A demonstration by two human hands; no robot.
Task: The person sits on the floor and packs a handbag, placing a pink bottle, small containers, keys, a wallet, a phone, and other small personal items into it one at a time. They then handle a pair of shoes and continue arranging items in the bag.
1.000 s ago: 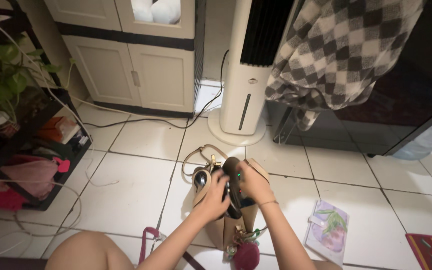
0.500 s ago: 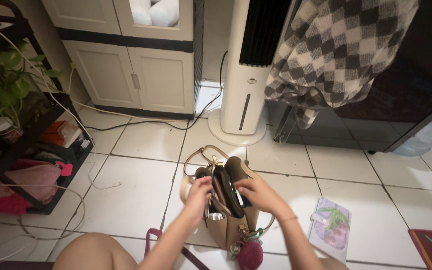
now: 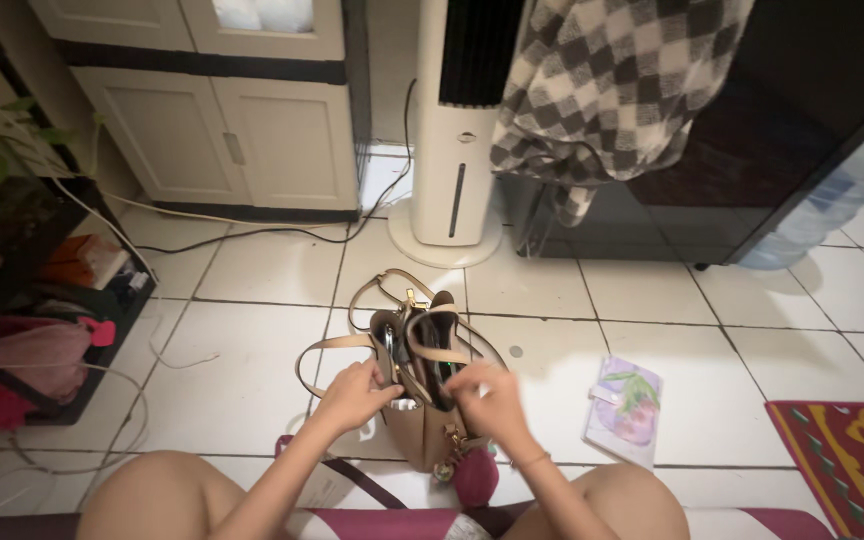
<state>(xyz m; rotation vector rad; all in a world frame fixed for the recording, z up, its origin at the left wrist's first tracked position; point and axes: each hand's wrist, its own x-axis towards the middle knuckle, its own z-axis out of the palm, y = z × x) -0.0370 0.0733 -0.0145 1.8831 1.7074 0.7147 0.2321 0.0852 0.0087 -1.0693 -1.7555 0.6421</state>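
Standing open on the white tiled floor point(image 3: 252, 330), a tan leather handbag point(image 3: 422, 425) is gripped at its mouth by the left hand point(image 3: 357, 392) and right hand point(image 3: 487, 398); a floral pouch point(image 3: 624, 412) lies near, a white tower fan point(image 3: 457, 130) behind.

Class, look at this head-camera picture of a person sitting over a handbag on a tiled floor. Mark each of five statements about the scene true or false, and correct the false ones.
1. Both hands are at the open top of the tan handbag. True: the left hand and the right hand grip its mouth on either side.
2. The handbag sits on a table. False: it stands on the white tiled floor.
3. A small pastel pouch lies on the floor to the right of the bag. True.
4. The white tower fan is lying flat. False: it stands upright behind the bag.
5. A plain blue cloth hangs on the right. False: the checked cloth is black and white.
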